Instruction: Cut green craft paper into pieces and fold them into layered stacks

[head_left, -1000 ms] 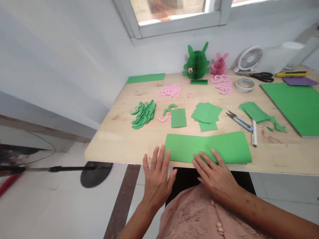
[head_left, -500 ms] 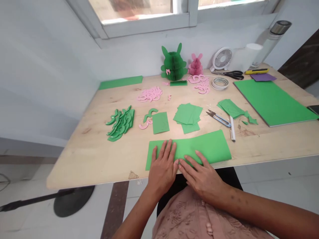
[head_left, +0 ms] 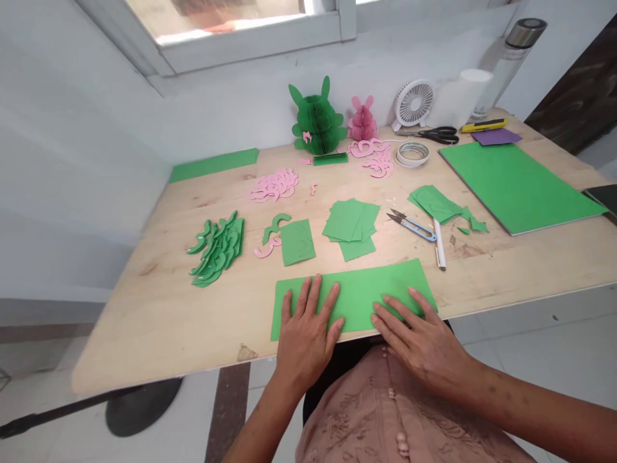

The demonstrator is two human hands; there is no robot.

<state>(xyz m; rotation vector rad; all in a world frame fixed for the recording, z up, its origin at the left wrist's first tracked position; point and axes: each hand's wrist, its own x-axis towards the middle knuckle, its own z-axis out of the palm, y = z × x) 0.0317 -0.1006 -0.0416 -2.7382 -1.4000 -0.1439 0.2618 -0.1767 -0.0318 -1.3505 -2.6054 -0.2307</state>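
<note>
A folded strip of green paper [head_left: 357,296] lies along the front edge of the wooden table. My left hand [head_left: 308,328] rests flat on its left part, fingers spread. On the right part lies my right hand [head_left: 417,331], its fingers stretched out and pressing on the paper near the fold at the table edge. Just beyond the strip are a single green paper piece [head_left: 297,242] and a stack of green paper pieces [head_left: 351,225]. Thread snips [head_left: 413,226] and a white pen [head_left: 439,245] lie to the right of the stack.
Green paper cutouts [head_left: 219,247] are piled at left, pink cutouts [head_left: 274,185] behind them. At the back stand green [head_left: 318,122] and pink [head_left: 362,119] paper rabbits, a small fan [head_left: 414,103], tape [head_left: 412,154] and scissors [head_left: 436,134]. Large green sheets [head_left: 520,183] lie at right.
My right hand has slid to the right along the paper strip, away from my left hand. The strip's right end lies flatter. The camera view has shifted slightly.
</note>
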